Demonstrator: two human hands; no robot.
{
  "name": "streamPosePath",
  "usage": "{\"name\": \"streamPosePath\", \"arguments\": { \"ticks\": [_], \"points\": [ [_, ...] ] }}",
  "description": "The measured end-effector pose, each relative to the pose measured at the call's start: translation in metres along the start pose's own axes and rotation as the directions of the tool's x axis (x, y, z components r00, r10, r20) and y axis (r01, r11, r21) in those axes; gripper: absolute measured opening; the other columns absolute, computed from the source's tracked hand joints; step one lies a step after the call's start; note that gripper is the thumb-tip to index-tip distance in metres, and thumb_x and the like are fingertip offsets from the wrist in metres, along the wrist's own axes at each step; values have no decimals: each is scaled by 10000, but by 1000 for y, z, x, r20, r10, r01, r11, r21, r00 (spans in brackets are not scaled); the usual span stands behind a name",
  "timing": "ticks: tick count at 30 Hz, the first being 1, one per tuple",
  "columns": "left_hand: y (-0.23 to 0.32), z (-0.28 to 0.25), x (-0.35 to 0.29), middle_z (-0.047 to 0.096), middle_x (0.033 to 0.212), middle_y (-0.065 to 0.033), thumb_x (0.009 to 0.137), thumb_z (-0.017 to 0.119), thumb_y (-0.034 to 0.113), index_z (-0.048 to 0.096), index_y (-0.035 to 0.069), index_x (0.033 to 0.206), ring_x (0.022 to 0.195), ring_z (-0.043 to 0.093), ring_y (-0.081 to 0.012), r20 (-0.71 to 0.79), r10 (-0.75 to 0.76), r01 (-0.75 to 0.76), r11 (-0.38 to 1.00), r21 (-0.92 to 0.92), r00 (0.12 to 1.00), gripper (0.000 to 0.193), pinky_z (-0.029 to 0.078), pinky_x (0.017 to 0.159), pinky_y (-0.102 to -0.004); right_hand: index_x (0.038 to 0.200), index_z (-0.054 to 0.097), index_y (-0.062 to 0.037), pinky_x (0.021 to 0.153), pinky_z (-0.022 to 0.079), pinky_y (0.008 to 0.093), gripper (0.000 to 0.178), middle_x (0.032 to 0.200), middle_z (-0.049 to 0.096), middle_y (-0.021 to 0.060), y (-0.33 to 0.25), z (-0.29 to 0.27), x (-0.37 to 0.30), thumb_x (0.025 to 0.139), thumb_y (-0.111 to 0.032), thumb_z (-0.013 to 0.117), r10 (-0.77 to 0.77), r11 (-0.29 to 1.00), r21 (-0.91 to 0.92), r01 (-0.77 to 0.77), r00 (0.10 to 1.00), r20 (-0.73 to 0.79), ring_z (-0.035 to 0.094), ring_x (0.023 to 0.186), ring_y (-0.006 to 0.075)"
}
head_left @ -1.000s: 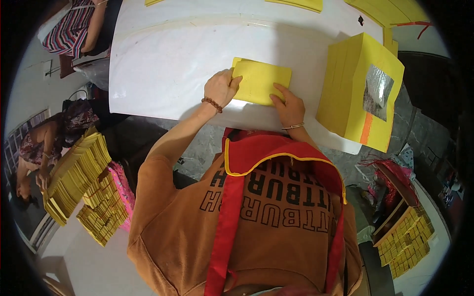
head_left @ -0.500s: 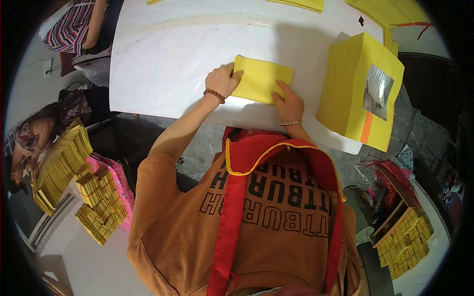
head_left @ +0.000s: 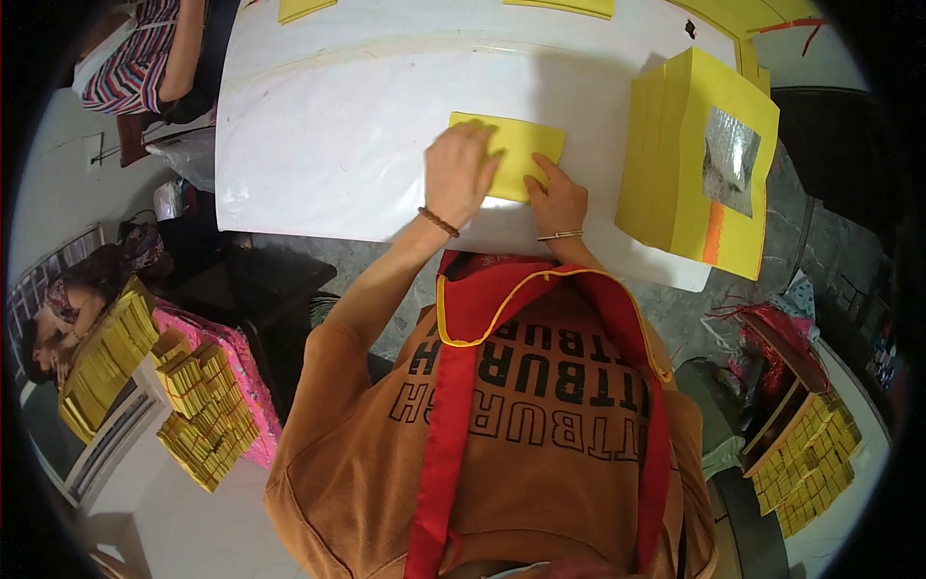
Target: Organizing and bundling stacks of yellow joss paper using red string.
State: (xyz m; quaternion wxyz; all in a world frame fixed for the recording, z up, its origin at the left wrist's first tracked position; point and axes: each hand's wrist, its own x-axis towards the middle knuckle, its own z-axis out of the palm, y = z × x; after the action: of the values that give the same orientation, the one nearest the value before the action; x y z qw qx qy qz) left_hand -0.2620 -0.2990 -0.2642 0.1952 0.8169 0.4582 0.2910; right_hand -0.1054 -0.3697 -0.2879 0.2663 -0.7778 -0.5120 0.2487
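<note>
A folded sheet of yellow paper (head_left: 522,147) lies flat on the white table in front of me. My left hand (head_left: 457,172), with a brown bead bracelet at the wrist, rests over the sheet's left side. Its fingertips are smeared by motion, but the thumb stands apart from the fingers. On the lower right edge of the paper, my right hand (head_left: 559,203) presses with thumb and forefinger spread apart. A thin bangle circles that wrist. Neither hand grips the sheet.
A tall stack of yellow paper (head_left: 659,159) with a silver patch (head_left: 729,159) stands at the table's (head_left: 318,145) right end. More yellow sheets (head_left: 559,8) lie along the far edge. Bundled yellow paper (head_left: 207,405) sits lower left. Another person's arm (head_left: 181,58) shows upper left.
My left hand has moved right, from the sheet's left edge onto its top, and its fingers now blur. My right hand stays at the lower right edge. The view has shifted slightly.
</note>
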Motion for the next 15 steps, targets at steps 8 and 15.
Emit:
{"name": "streamPosePath", "arguments": {
  "ticks": [8,15],
  "points": [
    [-17,11,-6,363,1361,-148,840,535,396,438,163,1300,1255,317,-337,338,232,-333,901,279,912,525,256,1020,-482,1085,605,-143,682,379,379,336,943,651,99,-21,4,6,764,-240,617,57,998,16,-60,990,132,616,768,268],
    [-28,-3,1,328,1385,-143,865,488,393,396,175,1331,1275,285,-335,403,207,-355,872,338,891,523,236,1027,-491,1214,496,-139,904,304,576,537,1293,439,57,-28,-8,-17,734,-327,644,-549,783,-297,547,832,85,431,1162,211]
  ]
}}
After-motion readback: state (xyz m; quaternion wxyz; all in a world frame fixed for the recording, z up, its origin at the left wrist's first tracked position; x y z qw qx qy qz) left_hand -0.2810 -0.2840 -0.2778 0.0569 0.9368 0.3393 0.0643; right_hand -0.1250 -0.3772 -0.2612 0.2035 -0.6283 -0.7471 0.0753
